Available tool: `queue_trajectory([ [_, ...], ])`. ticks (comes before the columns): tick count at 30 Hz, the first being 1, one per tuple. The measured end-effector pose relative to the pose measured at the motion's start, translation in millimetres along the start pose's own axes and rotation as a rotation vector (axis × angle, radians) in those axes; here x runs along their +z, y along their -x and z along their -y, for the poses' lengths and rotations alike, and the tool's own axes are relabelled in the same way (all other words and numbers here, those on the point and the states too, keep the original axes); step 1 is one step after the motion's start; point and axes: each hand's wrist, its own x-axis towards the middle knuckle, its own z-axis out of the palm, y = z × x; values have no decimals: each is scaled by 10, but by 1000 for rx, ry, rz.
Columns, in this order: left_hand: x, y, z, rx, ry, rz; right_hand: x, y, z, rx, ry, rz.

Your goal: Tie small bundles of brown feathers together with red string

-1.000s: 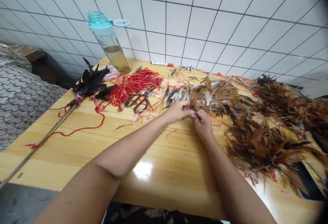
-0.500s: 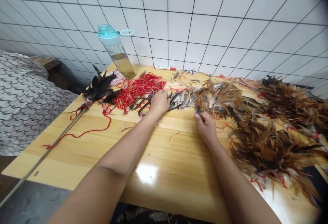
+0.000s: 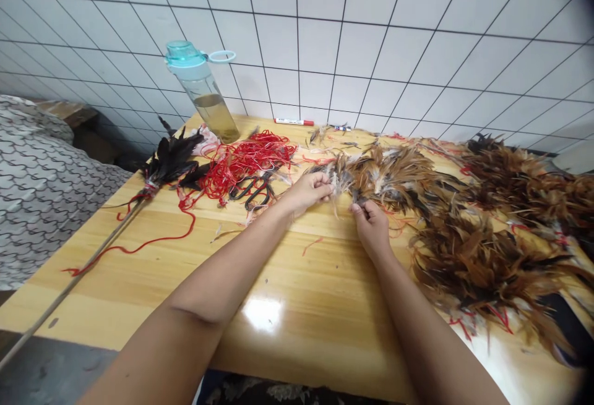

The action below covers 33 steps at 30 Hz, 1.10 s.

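The left hand (image 3: 312,195), its fingers pinched on what looks like a pale feather wisp (image 3: 336,207), has moved rightward from beside the scissors (image 3: 255,191) toward the right hand (image 3: 372,225), whose closed fingertips hold a small dark tuft (image 3: 358,198); feather handling thus seems underway. Beyond lies the feather pile (image 3: 394,173), with red string (image 3: 253,156) left and a brown bundle (image 3: 487,260) near right.

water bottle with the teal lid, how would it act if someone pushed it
The water bottle may tip if pushed high, being tall and narrow. Its weight probably sits low, since liquid fills only the lower part.
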Motion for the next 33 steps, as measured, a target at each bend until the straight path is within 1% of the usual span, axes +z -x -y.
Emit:
queue_trajectory([
  [1, 4, -4, 14, -5, -66, 20, -1, 1, 5, 3, 1, -3],
  [2, -2, -11, 32, 10, -164, 8, -2, 2, 9, 5, 0, -5],
  [3, -17, -19, 50, 51, -285, -37, -2, 3, 12, 7, -1, -7],
  [4, -37, -27, 66, 119, -414, -106, -2, 4, 14, 9, -2, -10],
  [6, -77, -35, 82, 301, -633, -241, 1, 5, 14, 11, -4, -12],
  [7, -93, -34, 83, 391, -709, -271, 3, 6, 13, 12, -6, -12],
  [9, -107, -26, 78, 523, -807, -248, 6, 4, 9, 13, -6, -10],
  [11, -101, -18, 79, 593, -891, -178, 8, 2, 6, 12, -3, -10],
  [14, -79, -15, 110, 613, -1060, -107, 6, -1, 8, 10, 7, -10],
  [16, -71, -21, 144, 594, -1164, -87, 2, -2, 15, 4, 15, -5],
  [18, -73, -31, 176, 579, -1215, -86, 0, -1, 21, -4, 22, -1],
  [21, -86, -49, 198, 577, -1147, -107, 0, 3, 25, -9, 28, -3],
  [24, -93, -59, 171, 547, -937, -138, 1, 8, 19, -8, 30, -4],
  [26, -87, -60, 137, 477, -801, -167, 2, 10, 15, -6, 29, -1],
  [28, -71, -61, 114, 365, -665, -184, 2, 10, 14, -2, 26, -2],
  [30, -51, -69, 118, 264, -500, -171, 3, 10, 15, 2, 21, -5],
  [33, -23, -94, 166, 189, -274, -127, 3, 10, 18, 1, 18, -9],
])
